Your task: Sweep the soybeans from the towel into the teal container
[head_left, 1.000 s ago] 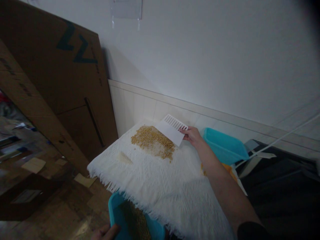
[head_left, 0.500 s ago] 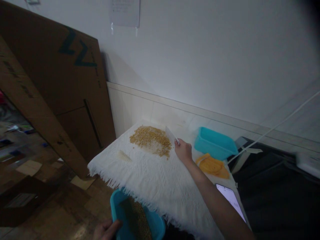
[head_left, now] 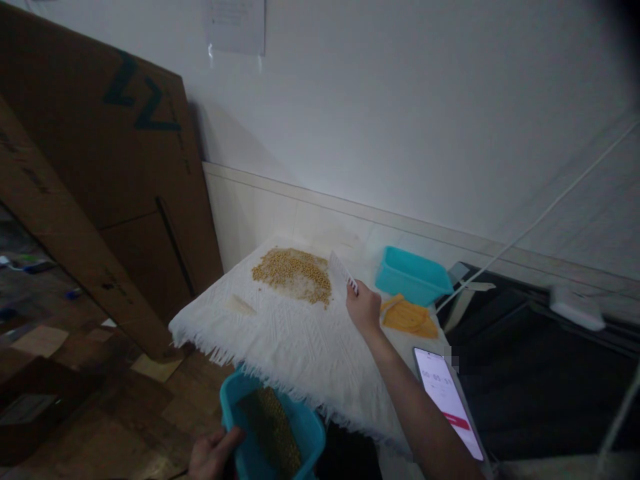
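Observation:
My right hand (head_left: 363,308) grips a white plastic scraper (head_left: 342,270) with a slotted edge, held upright just to the right of a pile of yellow grains (head_left: 294,273) on a white fringed cloth (head_left: 295,347). My left hand (head_left: 213,455) holds a teal tub (head_left: 271,430) by its rim, below the cloth's near edge. The tub has grains in it.
A second teal tub (head_left: 411,277) stands at the back right, with an orange lid (head_left: 409,318) in front of it. A lit phone (head_left: 448,400) lies near my right forearm. Large cardboard boxes (head_left: 100,173) lean at left. A white cable (head_left: 530,230) crosses the wall.
My right hand has come back toward me and turned the scraper from flat over the pile to edge-on beside it. The view has shifted, showing the phone and lid.

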The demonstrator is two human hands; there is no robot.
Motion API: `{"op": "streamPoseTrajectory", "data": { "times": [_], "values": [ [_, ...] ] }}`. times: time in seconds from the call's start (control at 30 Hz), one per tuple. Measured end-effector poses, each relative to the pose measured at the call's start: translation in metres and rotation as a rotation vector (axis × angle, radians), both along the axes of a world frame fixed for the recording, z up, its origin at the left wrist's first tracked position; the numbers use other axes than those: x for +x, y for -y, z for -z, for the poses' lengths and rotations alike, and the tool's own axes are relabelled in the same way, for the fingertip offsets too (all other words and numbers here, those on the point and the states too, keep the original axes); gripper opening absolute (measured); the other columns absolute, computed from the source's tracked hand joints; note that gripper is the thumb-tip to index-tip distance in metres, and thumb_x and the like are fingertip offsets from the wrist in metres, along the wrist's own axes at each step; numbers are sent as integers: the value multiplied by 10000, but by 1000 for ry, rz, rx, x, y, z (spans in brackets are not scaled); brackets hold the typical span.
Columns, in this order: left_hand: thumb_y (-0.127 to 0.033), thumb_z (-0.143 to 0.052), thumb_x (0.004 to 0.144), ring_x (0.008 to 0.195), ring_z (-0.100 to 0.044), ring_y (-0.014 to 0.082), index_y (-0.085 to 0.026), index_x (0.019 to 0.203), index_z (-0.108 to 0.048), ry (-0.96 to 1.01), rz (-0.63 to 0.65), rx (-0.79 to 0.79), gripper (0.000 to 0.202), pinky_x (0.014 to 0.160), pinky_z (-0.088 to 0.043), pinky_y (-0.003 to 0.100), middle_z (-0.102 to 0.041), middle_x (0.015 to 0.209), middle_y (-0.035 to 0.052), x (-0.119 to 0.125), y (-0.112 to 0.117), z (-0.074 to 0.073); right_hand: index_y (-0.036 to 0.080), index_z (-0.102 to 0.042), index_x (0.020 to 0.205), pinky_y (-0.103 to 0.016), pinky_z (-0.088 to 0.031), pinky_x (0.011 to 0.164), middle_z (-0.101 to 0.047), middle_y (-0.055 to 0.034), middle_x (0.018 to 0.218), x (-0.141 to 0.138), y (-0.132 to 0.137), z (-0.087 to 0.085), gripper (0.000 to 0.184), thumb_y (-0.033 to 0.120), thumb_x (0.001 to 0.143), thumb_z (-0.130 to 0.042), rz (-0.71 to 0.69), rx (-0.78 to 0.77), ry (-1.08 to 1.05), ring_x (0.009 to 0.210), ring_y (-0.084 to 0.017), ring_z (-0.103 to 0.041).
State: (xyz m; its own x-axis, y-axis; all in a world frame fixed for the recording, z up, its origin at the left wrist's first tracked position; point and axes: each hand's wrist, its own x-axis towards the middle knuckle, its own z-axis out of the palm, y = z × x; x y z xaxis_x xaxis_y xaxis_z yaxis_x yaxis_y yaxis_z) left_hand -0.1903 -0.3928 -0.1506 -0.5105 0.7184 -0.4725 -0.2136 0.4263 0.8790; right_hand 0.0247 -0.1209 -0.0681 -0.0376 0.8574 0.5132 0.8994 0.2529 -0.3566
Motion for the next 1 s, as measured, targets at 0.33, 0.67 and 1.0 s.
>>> {"op": "streamPoseTrajectory", "data": {
  "times": [0.33, 0.67, 1.0],
  "values": [
    [-557, -663, 554, 217, -276, 76, -221, 387, -434, 48, 46, -7, 440, 279, -135, 202, -396, 244, -48, 5, 3, -5, 145, -698, 937, -233, -311, 569, -708, -85, 689, -30, 29, 1, 279, 243, 901, -439, -78, 21, 41, 586, -155, -615],
    [-610, -651, 526, 204, -278, 75, -222, 389, -432, 62, 80, 49, 466, 282, -155, 207, -406, 223, -34, 14, 5, -8, 156, -698, 927, -213, -335, 557, -720, -57, 715, -31, 27, -10, 262, 271, 896, -466, -96, 86, -42, 605, -144, -629],
    [-569, -645, 554, 215, -300, 80, -214, 389, -453, 92, 64, 54, 436, 288, -172, 212, -432, 241, -29, 11, 7, 2, 160, -706, 1018, -217, -348, 562, -728, -85, 720, -7, 39, 14, 301, 249, 905, -441, -135, 111, 5, 597, -161, -646]
  ]
}}
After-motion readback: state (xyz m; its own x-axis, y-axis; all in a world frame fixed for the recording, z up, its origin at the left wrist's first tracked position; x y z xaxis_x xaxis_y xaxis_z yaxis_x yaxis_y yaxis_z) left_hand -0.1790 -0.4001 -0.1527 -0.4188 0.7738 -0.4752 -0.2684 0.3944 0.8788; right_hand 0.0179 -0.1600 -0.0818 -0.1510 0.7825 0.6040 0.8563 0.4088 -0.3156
